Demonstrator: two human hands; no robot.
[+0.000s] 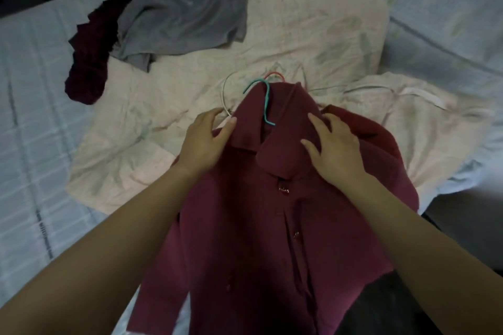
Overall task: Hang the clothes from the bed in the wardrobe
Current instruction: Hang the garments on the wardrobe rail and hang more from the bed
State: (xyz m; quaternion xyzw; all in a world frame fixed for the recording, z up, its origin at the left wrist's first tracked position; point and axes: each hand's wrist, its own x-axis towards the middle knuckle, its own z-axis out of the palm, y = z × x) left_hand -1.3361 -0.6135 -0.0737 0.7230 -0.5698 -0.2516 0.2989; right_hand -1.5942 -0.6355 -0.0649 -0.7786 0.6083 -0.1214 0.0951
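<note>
A maroon buttoned shirt (261,226) lies face up on the bed, its collar pointing away from me. A teal hanger hook (265,100) sticks out of the collar. My left hand (204,141) rests on the shirt's left shoulder, fingers fairly straight, thumb on the fabric. On the right side of the collar my right hand (333,148) lies flat with spread fingers. A red hanger hook (275,75) and a white hanger (224,90) lie just beyond the collar.
A grey garment (185,11) and a dark maroon garment (89,62) lie heaped at the far left of a pale quilt (313,35). The light blue bedsheet (30,117) spreads to the left and far right. Another white hanger (381,88) lies at right.
</note>
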